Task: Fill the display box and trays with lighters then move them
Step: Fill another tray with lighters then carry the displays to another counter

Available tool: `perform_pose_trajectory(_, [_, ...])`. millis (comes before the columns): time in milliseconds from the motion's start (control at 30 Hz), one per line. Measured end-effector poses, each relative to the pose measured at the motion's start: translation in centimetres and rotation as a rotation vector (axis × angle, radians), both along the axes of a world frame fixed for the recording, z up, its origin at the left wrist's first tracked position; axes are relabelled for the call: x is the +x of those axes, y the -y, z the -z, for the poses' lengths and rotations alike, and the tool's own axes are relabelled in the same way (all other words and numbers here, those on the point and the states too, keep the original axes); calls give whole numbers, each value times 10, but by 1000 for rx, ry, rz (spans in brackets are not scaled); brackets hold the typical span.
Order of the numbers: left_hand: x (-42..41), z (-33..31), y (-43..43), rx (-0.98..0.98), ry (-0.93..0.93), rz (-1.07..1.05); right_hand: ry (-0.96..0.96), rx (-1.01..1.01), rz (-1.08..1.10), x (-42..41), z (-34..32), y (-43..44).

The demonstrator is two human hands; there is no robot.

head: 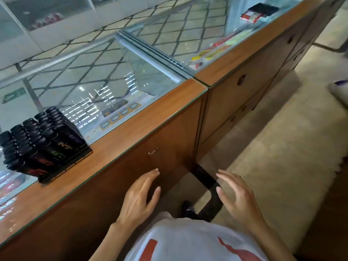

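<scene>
At the left end of the tabletop [131, 132] we see a black tray [71, 161] packed with rows of black lighters [37, 136]; it stands partly on the glass and partly on the wooden edge, well apart from both hands. Our left hand [139, 196] hangs in front of the wooden cabinet [169, 140], below the tabletop, its fingers [150, 176] straight, slightly spread and holding nothing; our right hand [239, 198] hovers over the floor [282, 147], fingers apart and loosely bent, likewise empty. Under the glass lie flat packets [120, 113], perhaps cards, too blurred by reflections to tell; at the far end lies a red and black pack [258, 11]; below us shows a white shirt [188, 242] with red marks.
</scene>
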State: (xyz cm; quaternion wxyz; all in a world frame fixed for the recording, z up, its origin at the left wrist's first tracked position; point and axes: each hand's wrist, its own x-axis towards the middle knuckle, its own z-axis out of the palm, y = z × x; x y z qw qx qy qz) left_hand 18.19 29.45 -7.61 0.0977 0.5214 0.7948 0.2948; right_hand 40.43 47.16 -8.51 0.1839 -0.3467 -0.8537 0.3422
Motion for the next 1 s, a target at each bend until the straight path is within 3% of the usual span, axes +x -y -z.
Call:
perform_pose_trajectory(333, [15, -4, -71, -2, 26, 287, -84, 47, 258, 35, -21, -7])
perform_pose_trajectory(567, [53, 11, -129, -84, 87, 362, -36, 18, 405, 81, -16, -36])
perform_pose_trajectory(833, [111, 15, -250, -146, 86, 334, -25, -63, 466, 159, 4, -140])
perform_pose_trajectory(1000, [153, -1, -329, -89, 148, 292, 39, -60, 371, 207, -10, -232])
